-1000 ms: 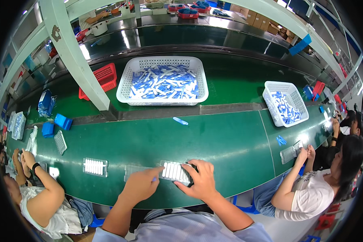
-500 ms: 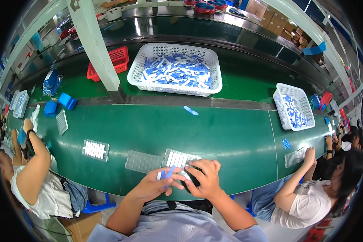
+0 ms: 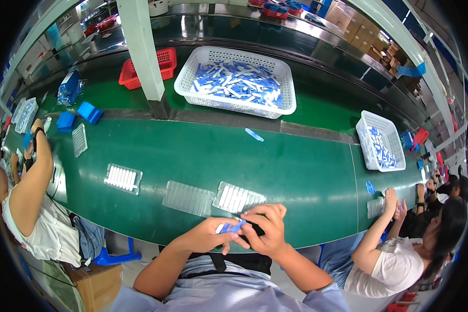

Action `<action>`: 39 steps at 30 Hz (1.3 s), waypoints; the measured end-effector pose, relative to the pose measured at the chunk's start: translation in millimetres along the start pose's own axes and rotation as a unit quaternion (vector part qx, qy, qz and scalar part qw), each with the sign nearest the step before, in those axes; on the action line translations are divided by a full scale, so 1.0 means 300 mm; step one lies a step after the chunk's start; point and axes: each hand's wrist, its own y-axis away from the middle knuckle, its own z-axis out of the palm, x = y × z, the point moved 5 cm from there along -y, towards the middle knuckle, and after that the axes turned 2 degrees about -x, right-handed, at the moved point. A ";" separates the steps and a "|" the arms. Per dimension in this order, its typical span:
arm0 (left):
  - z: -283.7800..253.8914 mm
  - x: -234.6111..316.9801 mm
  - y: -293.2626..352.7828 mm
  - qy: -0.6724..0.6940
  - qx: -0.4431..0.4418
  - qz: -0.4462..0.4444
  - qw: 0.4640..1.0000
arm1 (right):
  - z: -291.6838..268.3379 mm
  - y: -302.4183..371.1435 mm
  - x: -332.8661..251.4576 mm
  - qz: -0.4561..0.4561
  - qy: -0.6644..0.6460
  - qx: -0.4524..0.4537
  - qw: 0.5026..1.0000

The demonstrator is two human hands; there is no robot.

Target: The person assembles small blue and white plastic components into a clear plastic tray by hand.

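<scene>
My left hand [image 3: 209, 236] is closed round a few slim blue-and-white plastic sticks [image 3: 233, 227], whose ends poke out toward the right. My right hand [image 3: 268, 229] meets it in front of my body, thumb and fingertips closed at the tip of a blue stick. Just beyond the hands lies a clear ribbed plastic tray [image 3: 218, 202] with several white sticks [image 3: 240, 198] in its slots; my right fingers overlap its near edge. Beside it on the left is another clear tray [image 3: 188, 198] with bare slots. Farther left sits a tray filled with white sticks [image 3: 122, 178].
A large white basket [image 3: 184, 86] heaped with blue and white sticks stands beyond the ledge, near a post [image 3: 143, 57] and red basket [image 3: 131, 78]. One blue stick [image 3: 254, 134] lies mid-table. A smaller white basket [image 3: 366, 151] is at right. Co-workers sit on both sides.
The sticks in my left hand have swung from pointing up to lying sideways. My right hand has come off the tray slots to their tips. The whole view has shifted slightly.
</scene>
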 end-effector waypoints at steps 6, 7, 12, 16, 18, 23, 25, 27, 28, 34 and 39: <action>0.009 0.004 0.007 -0.018 -0.022 -0.001 1.000 | -0.063 -0.009 -0.027 0.085 0.000 0.081 0.993; 0.014 0.011 0.011 0.008 -0.010 0.027 1.000 | -0.087 0.000 -0.009 0.092 -0.004 0.131 0.987; 0.000 -0.005 0.012 0.016 0.009 0.027 0.999 | -0.089 -0.046 0.016 -0.071 0.248 0.024 0.966; -0.010 0.003 0.017 0.035 0.025 0.032 0.999 | -0.017 -0.040 0.040 -0.060 0.255 -0.107 0.959; -0.012 0.006 0.020 0.041 0.028 0.040 0.998 | -0.005 -0.030 0.070 -0.009 0.205 -0.135 0.969; -0.017 0.004 0.028 0.094 -0.011 0.058 0.994 | -0.045 -0.038 0.050 -0.028 0.131 -0.076 0.988; -0.023 -0.007 0.024 0.096 -0.018 0.063 0.993 | -0.059 -0.024 0.050 -0.040 0.138 -0.018 0.990; -0.019 -0.006 0.023 0.097 -0.024 0.067 0.993 | -0.054 -0.029 0.007 -0.043 0.123 -0.006 0.992; -0.013 -0.003 0.019 0.090 -0.013 0.049 0.995 | -0.044 -0.018 0.000 0.005 0.067 -0.010 0.998; -0.027 -0.042 0.012 0.097 -0.005 0.051 0.994 | 0.002 -0.019 -0.051 0.129 0.022 -0.036 0.991; -0.013 -0.032 0.031 0.098 0.029 0.077 0.992 | 0.000 -0.015 -0.049 0.210 0.004 -0.110 0.971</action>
